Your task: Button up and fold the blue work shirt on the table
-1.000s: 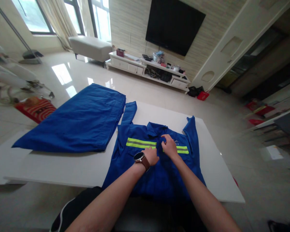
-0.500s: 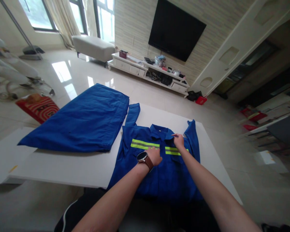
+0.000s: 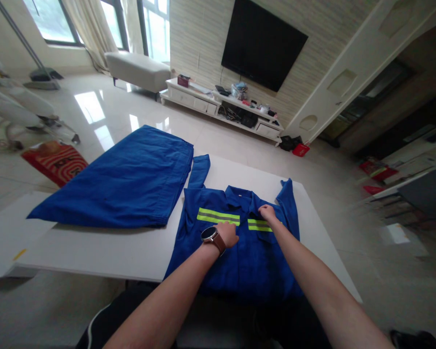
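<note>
A blue work jacket (image 3: 243,266) with yellow-and-grey reflective strips lies front up on the white table (image 3: 105,252), its collar toward the far side. My left hand (image 3: 228,234), with a brown-strapped watch on the wrist, is on the chest beside the front opening. Its fingers are curled down onto the cloth, and their tips are hidden. My right hand (image 3: 267,212) is closed on the jacket just below the right collar point, above the right-hand strip. Both jacket sleeves extend toward the far side of the table.
Folded blue trousers (image 3: 131,179) lie on the table's left part. Behind them, a red printed bag (image 3: 58,162) is by the table. Across the tiled floor stand a low white TV cabinet (image 3: 189,99) and a pale bench (image 3: 138,68).
My right hand has shifted slightly down and left from the collar point, its fingers now more tucked in. My left hand has moved slightly left, with its fingers drawn together.
</note>
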Available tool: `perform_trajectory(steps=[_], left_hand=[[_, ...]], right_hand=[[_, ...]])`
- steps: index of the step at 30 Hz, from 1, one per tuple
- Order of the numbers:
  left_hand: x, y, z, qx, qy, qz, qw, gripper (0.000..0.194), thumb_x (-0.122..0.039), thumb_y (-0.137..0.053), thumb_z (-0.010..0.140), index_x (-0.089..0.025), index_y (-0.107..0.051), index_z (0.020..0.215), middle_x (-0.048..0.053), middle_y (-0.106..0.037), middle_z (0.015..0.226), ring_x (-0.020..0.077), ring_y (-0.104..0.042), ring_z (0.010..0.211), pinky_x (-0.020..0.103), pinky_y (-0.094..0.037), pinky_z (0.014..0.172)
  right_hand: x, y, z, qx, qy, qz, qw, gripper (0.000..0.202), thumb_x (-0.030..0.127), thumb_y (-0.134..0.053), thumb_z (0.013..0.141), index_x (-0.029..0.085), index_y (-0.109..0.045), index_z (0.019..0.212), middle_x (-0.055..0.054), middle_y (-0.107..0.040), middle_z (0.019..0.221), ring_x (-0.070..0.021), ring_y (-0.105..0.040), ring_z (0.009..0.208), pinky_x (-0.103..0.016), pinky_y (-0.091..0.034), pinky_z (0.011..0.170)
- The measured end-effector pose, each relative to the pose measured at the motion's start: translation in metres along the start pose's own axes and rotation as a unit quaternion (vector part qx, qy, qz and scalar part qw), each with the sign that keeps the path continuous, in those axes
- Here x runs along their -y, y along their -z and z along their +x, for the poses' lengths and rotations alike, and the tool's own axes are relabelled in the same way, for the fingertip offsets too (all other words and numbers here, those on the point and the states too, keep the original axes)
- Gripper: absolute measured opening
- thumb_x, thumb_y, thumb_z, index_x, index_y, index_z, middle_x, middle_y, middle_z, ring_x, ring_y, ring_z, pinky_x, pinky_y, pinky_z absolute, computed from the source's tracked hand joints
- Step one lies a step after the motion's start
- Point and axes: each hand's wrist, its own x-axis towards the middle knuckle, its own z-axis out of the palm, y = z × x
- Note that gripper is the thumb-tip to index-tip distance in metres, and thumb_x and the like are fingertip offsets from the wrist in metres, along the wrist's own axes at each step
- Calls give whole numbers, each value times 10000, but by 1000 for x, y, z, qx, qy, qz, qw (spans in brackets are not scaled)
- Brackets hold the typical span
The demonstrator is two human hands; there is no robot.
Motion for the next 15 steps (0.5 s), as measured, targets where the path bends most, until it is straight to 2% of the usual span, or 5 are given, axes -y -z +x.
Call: perform_trajectory(steps=[3, 6, 8, 11, 15], left_hand=[[-2, 0, 1, 10, -4, 10, 1000, 408, -350, -556, 902, -146, -716, 1217, 209, -693, 1288, 385, -671, 1171, 497, -570, 941], [-5, 0, 0, 9, -5, 19, 1000, 430, -359, -534, 912, -156, -693, 1256, 196, -658, 1353, 377, -618, 1257, 502, -551, 991], [-5, 0, -1, 10, -7, 25, 1000, 432, -367, -532, 911, -166, -689, 1260, 184, -650, 1368, 366, -607, 1274, 490, -544, 1009], [-4, 0, -2, 13, -11, 29, 999, 434, -376, -535, 907, -166, -693, 1252, 179, -654, 1363, 360, -619, 1258, 483, -547, 1009], [0, 1, -3, 11, -6, 31, 999, 445, -375, -527, 909, -149, -684, 1258, 191, -660, 1347, 379, -629, 1242, 509, -556, 985]], right_hand=[[-2, 1, -1, -21, -27, -11, 999, 234, 371, -568, 957, 158, -664, 952, -86, -695, 1066, -184, -645, 957, -342, -516, 888], [8, -2, 3, -33, -31, -9, 999, 274, 377, -487, 944, 171, -663, 985, -121, -704, 1067, -222, -642, 996, -322, -486, 892], [17, -6, 6, -17, -28, -4, 999, 304, 431, -558, 887, 174, -678, 995, -124, -722, 1043, -245, -656, 978, -325, -486, 867], [22, -13, 12, 17, -41, 4, 999, 252, 346, -654, 790, 181, -721, 967, -125, -754, 1010, -261, -688, 946, -315, -490, 824], [9, -14, 20, 44, -67, 28, 996, 248, 272, -569, 835, 175, -759, 962, -113, -781, 982, -228, -716, 875, -277, -499, 759]])
